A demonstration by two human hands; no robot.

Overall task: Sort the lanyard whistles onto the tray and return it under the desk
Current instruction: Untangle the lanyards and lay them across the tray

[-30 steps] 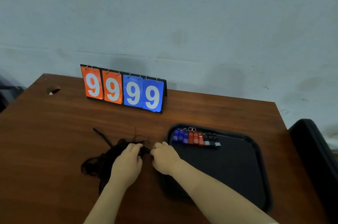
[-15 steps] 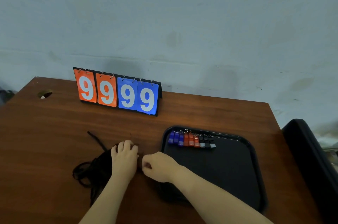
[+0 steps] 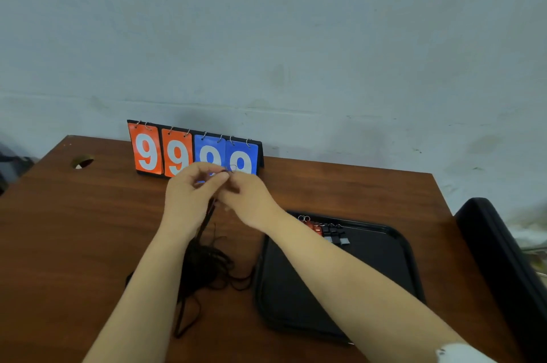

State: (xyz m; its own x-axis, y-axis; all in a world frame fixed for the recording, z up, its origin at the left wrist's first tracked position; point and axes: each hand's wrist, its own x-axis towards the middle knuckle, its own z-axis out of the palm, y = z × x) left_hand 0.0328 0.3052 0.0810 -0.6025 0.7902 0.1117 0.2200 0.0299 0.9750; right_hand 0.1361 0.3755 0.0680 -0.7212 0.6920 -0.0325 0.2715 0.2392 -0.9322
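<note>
Left hand (image 3: 189,196) and right hand (image 3: 251,202), fingertips together, pinch 1 lanyard cord (image 3: 207,220) by its ring end above the desk's (image 3: 74,229) middle. My worry is that the cord trails into the tangle (image 3: 207,265) near the front edge, so pulling could drag the whole knot. I count 1 tray (image 3: 384,288) at the right front corner and 5 whistles (image 3: 328,232) showing along its far rim. The forearm (image 3: 340,273) may hide more.

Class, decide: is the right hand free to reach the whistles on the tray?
Probably not yet: the right hand pinches a lanyard cord together with the left hand. Nothing blocks the way to the whistles otherwise.
</note>
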